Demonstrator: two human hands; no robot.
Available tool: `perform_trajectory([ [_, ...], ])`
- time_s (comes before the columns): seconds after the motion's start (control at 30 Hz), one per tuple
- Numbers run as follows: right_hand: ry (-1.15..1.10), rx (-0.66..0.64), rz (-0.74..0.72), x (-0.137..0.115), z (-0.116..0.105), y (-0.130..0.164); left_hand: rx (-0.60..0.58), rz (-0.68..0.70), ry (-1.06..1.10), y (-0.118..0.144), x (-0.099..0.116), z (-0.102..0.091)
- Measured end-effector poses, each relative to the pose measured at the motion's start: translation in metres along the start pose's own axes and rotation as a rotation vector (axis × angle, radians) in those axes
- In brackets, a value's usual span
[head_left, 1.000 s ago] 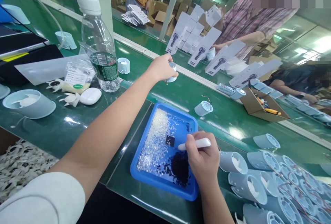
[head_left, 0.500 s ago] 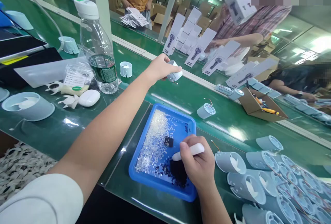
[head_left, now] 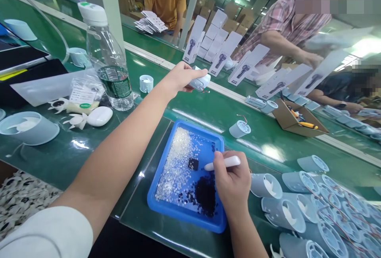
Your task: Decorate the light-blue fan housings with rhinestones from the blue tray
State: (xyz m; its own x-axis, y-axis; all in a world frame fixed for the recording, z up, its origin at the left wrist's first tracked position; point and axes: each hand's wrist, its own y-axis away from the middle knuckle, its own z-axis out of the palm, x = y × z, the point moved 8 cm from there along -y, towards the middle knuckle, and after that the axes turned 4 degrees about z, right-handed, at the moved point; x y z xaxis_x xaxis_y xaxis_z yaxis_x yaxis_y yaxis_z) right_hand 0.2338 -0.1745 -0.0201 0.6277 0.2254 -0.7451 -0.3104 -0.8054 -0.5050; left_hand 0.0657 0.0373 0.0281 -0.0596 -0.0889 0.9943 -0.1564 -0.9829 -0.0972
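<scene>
Beyond the blue tray point(head_left: 181, 214), the left hand point(head_left: 178, 78) is closed around a small pale fan housing point(head_left: 200, 82), held above the green belt point(head_left: 214, 111). Over the tray, the right hand point(head_left: 233, 180) grips a white pen tool point(head_left: 223, 163), its tip near the dark beads point(head_left: 205, 194). The bottle point(head_left: 110, 63) label, left of the tray, is unreadable.

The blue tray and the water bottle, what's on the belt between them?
In the head view, the stretch of green belt from the water bottle to the blue tray lies bare; only the person's left forearm passes above it.
</scene>
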Motion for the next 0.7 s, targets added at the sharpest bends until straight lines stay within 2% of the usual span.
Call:
perform_trajectory([
  [0.13,-0.039,-0.078,0.019,-0.001,0.005,-0.001,-0.032,0.01,0.097,-0.004,-0.002,0.001],
  [0.3,-0.126,-0.017,-0.063,-0.01,-0.004,0.001,-0.111,0.016,0.174,-0.007,-0.003,0.004],
  [0.5,-0.293,-0.25,-0.16,-0.024,0.013,0.009,-0.135,-0.01,0.21,-0.003,0.0,0.008],
  [0.7,-0.235,-0.346,-0.163,-0.025,0.021,0.013,-0.14,-0.017,0.246,-0.004,-0.002,0.009],
])
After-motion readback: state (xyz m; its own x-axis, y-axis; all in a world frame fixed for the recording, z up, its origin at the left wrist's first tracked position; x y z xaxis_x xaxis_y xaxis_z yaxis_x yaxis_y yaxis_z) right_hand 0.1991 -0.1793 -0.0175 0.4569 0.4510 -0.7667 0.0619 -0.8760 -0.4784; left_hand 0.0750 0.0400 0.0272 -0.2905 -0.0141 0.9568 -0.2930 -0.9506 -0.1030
